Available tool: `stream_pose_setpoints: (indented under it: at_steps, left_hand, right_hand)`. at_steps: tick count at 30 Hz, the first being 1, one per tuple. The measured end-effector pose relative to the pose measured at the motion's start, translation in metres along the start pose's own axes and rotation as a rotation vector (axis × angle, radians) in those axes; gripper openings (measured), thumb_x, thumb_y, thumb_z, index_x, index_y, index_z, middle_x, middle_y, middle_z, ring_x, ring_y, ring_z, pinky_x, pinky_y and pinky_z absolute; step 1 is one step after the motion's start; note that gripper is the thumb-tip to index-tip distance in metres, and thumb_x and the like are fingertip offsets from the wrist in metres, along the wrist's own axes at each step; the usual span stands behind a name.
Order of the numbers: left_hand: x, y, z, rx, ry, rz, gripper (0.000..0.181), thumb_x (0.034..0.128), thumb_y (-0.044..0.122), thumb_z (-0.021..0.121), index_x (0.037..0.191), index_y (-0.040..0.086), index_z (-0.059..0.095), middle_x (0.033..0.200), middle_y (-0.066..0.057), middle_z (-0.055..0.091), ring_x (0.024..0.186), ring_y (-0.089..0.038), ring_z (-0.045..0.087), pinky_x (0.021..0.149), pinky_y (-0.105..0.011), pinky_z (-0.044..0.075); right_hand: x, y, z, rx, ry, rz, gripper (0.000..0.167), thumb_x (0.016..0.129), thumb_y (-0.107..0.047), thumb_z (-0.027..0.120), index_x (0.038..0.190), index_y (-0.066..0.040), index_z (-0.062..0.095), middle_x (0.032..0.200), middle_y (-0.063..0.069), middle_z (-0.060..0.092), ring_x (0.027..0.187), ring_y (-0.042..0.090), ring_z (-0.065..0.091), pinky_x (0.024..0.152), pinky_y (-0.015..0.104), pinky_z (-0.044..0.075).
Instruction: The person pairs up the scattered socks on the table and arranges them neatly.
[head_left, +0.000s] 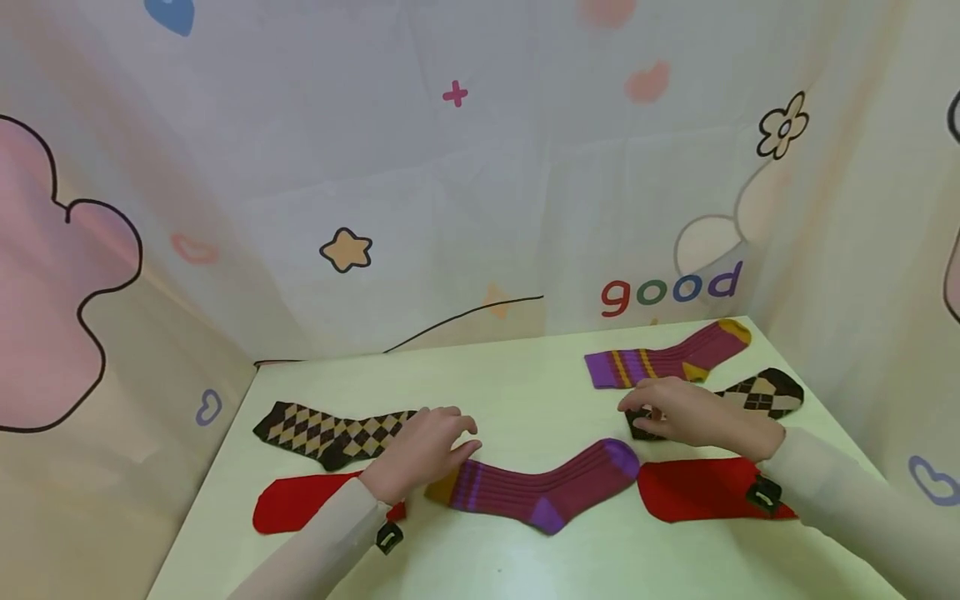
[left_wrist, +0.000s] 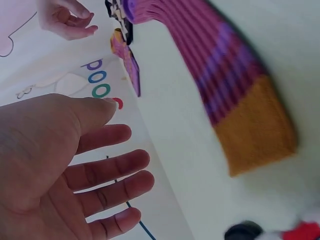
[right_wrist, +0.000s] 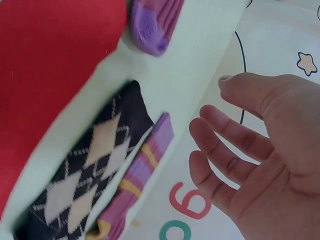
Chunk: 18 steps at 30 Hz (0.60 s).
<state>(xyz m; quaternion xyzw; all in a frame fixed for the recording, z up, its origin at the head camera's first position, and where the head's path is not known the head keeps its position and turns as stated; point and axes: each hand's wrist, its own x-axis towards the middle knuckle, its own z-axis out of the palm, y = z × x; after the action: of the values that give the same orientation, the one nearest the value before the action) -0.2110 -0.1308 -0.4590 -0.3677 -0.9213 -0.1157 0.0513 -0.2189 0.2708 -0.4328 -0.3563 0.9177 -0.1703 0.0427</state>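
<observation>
Nothing was gripped, tbh: the left hand (head_left: pixel 423 454) and right hand (head_left: pixel 682 410) were held with thumb apart from fingers. With the middle of the pale tabletop (head_left: pixel 480 383) read as the clock's centre, a ribbed maroon knit sock with purple toe and mustard cuff (head_left: pixel 517 490) was laid at six, a black-and-tan diamond-patterned knit sock (head_left: pixel 318 432) at nine. For a clean pick, one cuff would probably best be pinched alone, without neighbours being dragged. At two, a striped maroon knit sock with mustard toe (head_left: pixel 656 364) was placed near the far edge; more room was offered toward twelve.
</observation>
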Motion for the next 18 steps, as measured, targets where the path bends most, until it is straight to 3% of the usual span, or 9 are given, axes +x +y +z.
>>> stream_pose_setpoints:
  at_steps: [7, 14, 18]
  left_hand:
    - [0.023, 0.010, -0.004, -0.007, 0.060, 0.051, 0.020, 0.0979, 0.026, 0.072, 0.105, 0.009, 0.078, 0.092, -0.002, 0.072, 0.064, -0.011, 0.058, 0.064, -0.026, 0.053]
    - [0.048, 0.023, -0.001, -0.004, 0.115, 0.056, 0.020, 0.0994, 0.028, 0.070, 0.106, 0.011, 0.077, 0.092, -0.001, 0.072, 0.074, -0.012, 0.065, 0.069, -0.028, 0.056]
    - [0.065, 0.029, 0.001, -0.008, 0.176, 0.067, 0.020, 0.0990, 0.028, 0.070, 0.106, 0.011, 0.077, 0.091, -0.001, 0.072, 0.078, -0.013, 0.067, 0.069, -0.029, 0.056]
  right_hand:
    - [0.000, 0.003, -0.017, -0.006, 0.009, 0.065, 0.027, 0.091, -0.012, 0.079, 0.118, -0.008, 0.075, 0.107, 0.005, 0.072, 0.078, 0.006, 0.062, 0.064, 0.017, 0.054]
    - [-0.002, 0.017, -0.026, -0.062, 0.087, 0.041, 0.022, 0.092, -0.017, 0.078, 0.113, -0.011, 0.078, 0.103, 0.001, 0.073, 0.085, 0.013, 0.066, 0.075, 0.033, 0.061]
    - [-0.002, 0.027, -0.031, -0.057, 0.128, 0.063, 0.017, 0.095, -0.017, 0.076, 0.111, -0.012, 0.078, 0.096, -0.004, 0.070, 0.081, 0.010, 0.062, 0.072, 0.029, 0.059]
